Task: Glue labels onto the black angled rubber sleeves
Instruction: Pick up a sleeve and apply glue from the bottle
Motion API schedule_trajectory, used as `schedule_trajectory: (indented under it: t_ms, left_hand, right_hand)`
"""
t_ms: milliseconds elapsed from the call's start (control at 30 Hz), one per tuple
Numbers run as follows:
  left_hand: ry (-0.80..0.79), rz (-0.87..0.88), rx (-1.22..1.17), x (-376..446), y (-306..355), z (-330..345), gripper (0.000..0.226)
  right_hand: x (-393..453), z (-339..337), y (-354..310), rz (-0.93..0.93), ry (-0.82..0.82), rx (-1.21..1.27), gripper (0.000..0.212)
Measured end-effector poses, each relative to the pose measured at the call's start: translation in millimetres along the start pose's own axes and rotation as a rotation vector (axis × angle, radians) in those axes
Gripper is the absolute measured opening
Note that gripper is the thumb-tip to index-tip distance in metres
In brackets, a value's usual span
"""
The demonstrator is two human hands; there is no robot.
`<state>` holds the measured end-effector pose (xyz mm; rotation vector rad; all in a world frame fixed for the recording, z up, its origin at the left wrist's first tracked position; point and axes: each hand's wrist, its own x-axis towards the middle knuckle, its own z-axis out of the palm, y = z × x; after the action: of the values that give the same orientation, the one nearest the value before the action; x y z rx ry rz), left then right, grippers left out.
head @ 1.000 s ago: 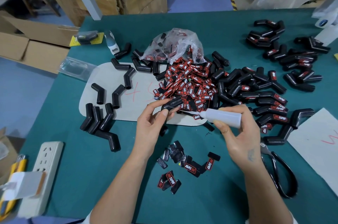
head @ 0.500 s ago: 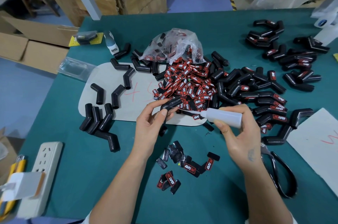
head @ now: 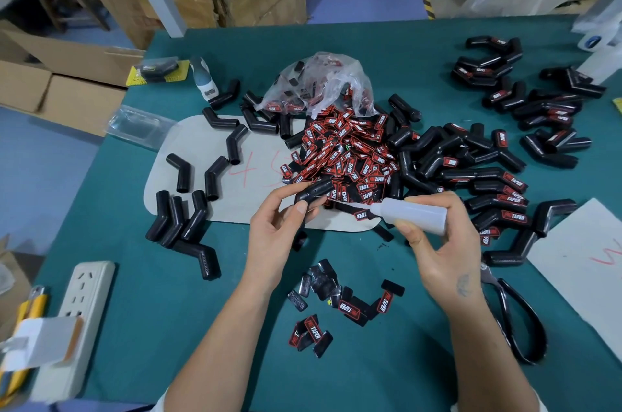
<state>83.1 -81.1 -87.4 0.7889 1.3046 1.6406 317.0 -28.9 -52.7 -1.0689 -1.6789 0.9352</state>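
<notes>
Green table fills most of the view. Pale board lies on it left of centre, red marks on its face. Heap of red-and-black labels at centre, spilling from a clear plastic bag at its far side. Labelled sleeves piled right of the heap; a second group far right. Bare sleeves scattered on and beside the board, left. White power strip at near left edge. Black-handled scissors near right.

Left hand: thumb and fingers curled round one black angled sleeve, held above the near edge of the board, just in front of the label heap. Right hand: fingers wrapped round a white glue bottle, nozzle pointing left, tip at or just beside the held sleeve; contact cannot be told. Small cluster of loose labels lies on the table between the forearms.
</notes>
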Motion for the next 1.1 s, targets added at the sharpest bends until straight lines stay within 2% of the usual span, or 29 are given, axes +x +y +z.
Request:
schedule_trajectory:
  t_ms: [1100]
  left_hand:
    - [-0.014,0.022,0.006,-0.9,1.1,0.0,0.027]
  right_hand:
    - [0.0,0.0,2.6,-0.002,0.010,-0.008,0.022]
